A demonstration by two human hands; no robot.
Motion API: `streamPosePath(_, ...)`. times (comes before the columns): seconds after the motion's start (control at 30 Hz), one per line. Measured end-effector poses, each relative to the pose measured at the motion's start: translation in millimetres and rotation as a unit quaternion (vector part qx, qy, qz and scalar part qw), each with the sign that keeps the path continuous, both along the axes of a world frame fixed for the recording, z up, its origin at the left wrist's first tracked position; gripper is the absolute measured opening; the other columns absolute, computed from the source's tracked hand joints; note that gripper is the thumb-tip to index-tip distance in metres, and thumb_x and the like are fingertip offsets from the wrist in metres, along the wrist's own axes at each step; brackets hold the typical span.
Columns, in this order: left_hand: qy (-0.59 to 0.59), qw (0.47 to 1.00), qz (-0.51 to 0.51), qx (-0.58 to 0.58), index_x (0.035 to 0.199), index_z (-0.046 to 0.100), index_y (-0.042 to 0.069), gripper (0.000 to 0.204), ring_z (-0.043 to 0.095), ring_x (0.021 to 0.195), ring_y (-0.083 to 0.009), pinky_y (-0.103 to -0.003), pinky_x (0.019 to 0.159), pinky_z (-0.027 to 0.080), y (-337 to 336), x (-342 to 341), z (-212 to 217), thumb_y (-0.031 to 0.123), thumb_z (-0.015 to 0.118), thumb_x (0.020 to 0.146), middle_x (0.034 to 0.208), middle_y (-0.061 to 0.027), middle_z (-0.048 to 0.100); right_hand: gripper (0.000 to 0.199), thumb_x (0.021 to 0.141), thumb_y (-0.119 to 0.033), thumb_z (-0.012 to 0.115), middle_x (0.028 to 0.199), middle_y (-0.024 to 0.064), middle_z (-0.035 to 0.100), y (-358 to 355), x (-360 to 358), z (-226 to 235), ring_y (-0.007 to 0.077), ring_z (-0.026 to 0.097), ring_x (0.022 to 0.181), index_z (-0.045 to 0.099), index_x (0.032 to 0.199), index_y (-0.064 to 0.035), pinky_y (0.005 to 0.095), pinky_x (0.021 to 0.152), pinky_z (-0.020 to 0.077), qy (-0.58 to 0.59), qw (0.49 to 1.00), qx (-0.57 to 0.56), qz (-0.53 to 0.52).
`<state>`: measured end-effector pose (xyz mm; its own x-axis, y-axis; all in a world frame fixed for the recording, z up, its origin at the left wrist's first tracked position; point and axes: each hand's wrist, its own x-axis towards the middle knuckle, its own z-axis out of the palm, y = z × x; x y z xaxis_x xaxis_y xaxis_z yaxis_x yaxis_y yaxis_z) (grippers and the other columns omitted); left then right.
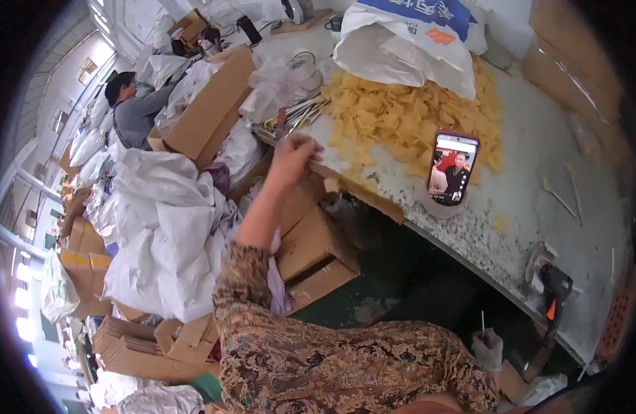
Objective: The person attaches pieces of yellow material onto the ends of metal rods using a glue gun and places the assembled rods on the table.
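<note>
My left hand (297, 159), bare, is raised over the left edge of the worktable. Its fingers are curled together, and whatever they may hold is too small to make out. Just beyond it lies a bundle of thin white sticks (301, 114). My right hand (489, 349), in a pale glove, is low beside my body below the table's front edge. A thin white stick (482, 321) points up from its fingers. A hot glue gun (557, 284), black with an orange part, stands at the table edge above the right hand.
A heap of yellowish flat pieces (401, 117) spills from a white sack (408, 52). A lit phone (453, 169) leans on a round stand. Loose sticks (563, 196) lie on the right. White sacks (166, 228) and cardboard boxes (318, 248) crowd the left; a person (135, 110) is beyond.
</note>
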<state>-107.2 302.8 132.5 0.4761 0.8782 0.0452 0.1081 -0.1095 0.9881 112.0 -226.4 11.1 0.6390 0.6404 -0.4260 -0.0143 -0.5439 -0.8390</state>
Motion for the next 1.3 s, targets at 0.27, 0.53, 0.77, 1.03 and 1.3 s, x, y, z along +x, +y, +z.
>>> streamPosePath(0.27, 0.075, 0.953, 0.070, 0.285, 0.108, 0.055, -0.005, 0.033, 0.061, 0.073, -0.0156, -0.027, 0.067, 0.048, 72, 83, 70, 0.020, 0.056, 0.085, 0.092, -0.0101, 0.063, 0.017, 0.083, -0.016, 0.059, 0.064, -0.0030, 0.043, 34, -3, -2, 0.0082, 0.036, 0.059, 0.054, 0.079, -0.0004, 0.0264, 0.052, 0.0354, 0.007, 0.997, -0.071, -0.010)
streamPosePath(0.53, 0.057, 0.959, -0.144, 0.238, 0.109, 0.055, 0.000, 0.031, 0.060, 0.077, -0.0100, -0.024, 0.064, 0.048, -133, 112, 12, 0.005, 0.062, 0.079, 0.095, -0.0073, 0.064, 0.017, 0.082, -0.018, 0.060, 0.065, 0.0008, 0.049, 50, 6, -5, 0.0073, 0.041, 0.061, 0.056, 0.081, -0.0011, 0.0264, 0.053, 0.0360, 0.065, 0.997, -0.034, 0.031)
streamPosePath(0.77, 0.069, 0.986, -0.071, 0.135, 0.106, 0.052, -0.005, 0.035, 0.062, 0.078, -0.0150, -0.026, 0.062, 0.048, -133, 131, -41, 0.010, 0.066, 0.077, 0.103, -0.0151, 0.060, 0.016, 0.082, -0.015, 0.061, 0.066, -0.0021, 0.051, 14, -2, -12, 0.0072, 0.045, 0.060, 0.059, 0.089, -0.0005, 0.0226, 0.055, 0.0376, 0.039, 0.999, -0.014, 0.015)
streamPosePath(1.03, 0.098, 0.880, 0.054, 0.462, 0.094, 0.053, -0.003, 0.035, 0.057, 0.065, -0.0262, -0.035, 0.056, 0.045, -165, 141, -40, 0.013, 0.072, 0.069, 0.089, -0.0169, 0.054, 0.015, 0.084, -0.012, 0.058, 0.073, -0.0020, 0.053, -34, 4, -44, 0.0064, 0.044, 0.063, 0.059, 0.093, -0.0001, 0.0216, 0.057, 0.0362, 0.084, 0.993, 0.072, -0.034)
streamPosePath(1.3, 0.198, 0.850, -0.132, 0.470, 0.090, 0.056, 0.004, 0.021, 0.057, 0.070, -0.0327, -0.040, 0.059, 0.046, -177, 145, -51, 0.015, 0.066, 0.075, 0.084, -0.0128, 0.055, 0.017, 0.083, -0.015, 0.058, 0.071, -0.0006, 0.053, -33, 1, -47, 0.0071, 0.044, 0.064, 0.059, 0.092, -0.0006, 0.0228, 0.057, 0.0372, 0.082, 0.995, 0.043, -0.033)
